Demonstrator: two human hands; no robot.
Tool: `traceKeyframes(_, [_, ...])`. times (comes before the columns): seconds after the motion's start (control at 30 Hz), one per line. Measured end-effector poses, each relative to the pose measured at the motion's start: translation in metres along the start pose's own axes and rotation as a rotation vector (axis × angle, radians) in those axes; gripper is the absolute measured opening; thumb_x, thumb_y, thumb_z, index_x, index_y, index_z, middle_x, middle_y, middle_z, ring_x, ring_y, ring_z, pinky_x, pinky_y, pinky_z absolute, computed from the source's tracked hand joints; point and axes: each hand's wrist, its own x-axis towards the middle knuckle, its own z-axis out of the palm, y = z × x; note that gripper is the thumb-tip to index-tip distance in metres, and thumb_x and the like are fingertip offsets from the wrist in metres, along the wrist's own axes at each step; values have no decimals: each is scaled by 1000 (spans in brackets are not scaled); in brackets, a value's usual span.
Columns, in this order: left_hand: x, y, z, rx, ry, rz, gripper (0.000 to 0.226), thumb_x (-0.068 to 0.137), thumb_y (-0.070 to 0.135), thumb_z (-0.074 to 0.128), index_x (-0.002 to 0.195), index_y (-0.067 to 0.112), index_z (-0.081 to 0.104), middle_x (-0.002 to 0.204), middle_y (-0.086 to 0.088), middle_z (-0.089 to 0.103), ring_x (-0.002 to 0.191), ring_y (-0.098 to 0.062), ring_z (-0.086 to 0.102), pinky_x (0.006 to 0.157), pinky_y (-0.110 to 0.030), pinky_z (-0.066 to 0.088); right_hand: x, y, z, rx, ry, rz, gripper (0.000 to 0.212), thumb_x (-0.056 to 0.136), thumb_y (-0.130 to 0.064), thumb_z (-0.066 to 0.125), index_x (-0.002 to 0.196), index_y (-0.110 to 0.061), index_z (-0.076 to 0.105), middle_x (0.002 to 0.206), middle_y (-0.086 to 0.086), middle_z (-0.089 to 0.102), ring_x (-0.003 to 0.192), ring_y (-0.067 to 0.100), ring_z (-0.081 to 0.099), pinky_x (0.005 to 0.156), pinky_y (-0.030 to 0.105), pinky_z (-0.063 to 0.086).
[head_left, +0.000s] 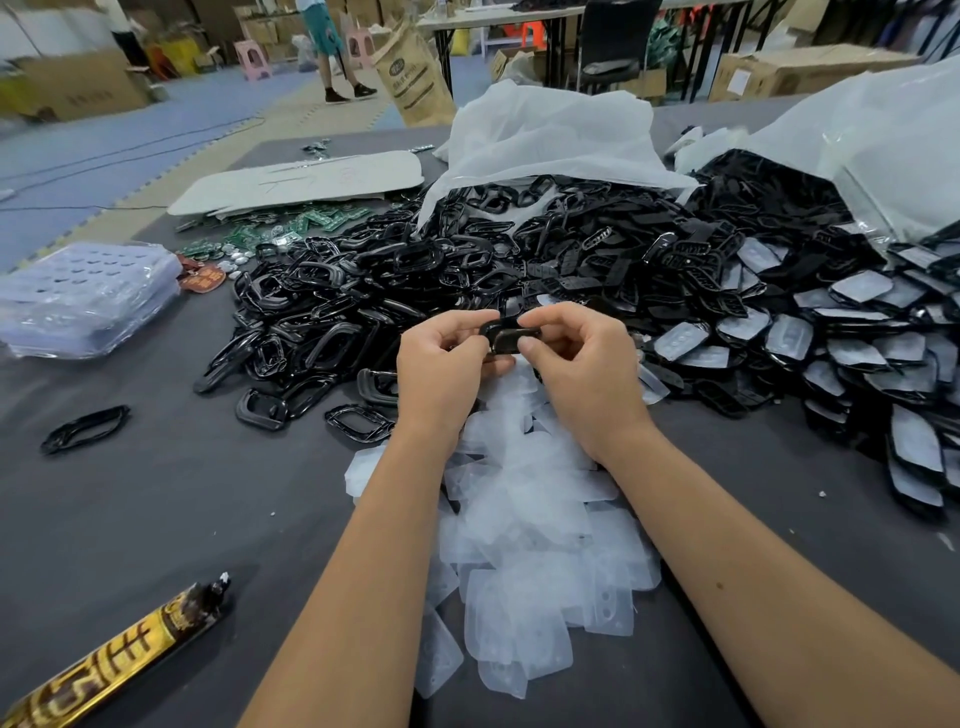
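The left hand (441, 358) and right hand (576, 364) pinch one black key-fob shell (503, 336) between them above the tabletop (156, 493), seemingly mid-assembly, and the big heap of black frames (311, 322) and clear plastic pieces (524, 519) suggests most work remains

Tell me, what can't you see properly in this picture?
Head view:
The small black plastic shell: mostly covered by fingers of the left hand and right hand.
The gold-and-brown printed tube: cut off by the bottom-left edge.
The brown cardboard box at the back left: blurred, print unreadable.
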Motion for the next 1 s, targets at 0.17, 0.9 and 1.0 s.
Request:
traceKeyframes(0.17, [1,-3,1,26,-26,12,39,94,-8,53,91,19,81,89,-26,67,71,-27,76,92,-65,56,-1,0,1,-112,70,-19,11,84,-10,81,90,-18,77,71,-8,70,63,4,61,66,18,47])
traceKeyframes(0.9, [0,-6,0,17,-80,51,20,86,-1,79,99,15,77,87,-10,79,68,-17,76,72,-39,58,-1,-1,-1,-124,160,-19,16,83,-21,86,81,-13,72,72,-5,72,67,8,68,68,28,56])
traceKeyframes(1.0, [1,-6,0,12,-90,49,19,88,-3,77,99,13,76,87,-11,79,67,-16,75,75,-38,59,-1,-1,-2,-145,170,-28,18,82,-21,87,78,-12,72,71,-5,70,66,10,65,66,26,52])
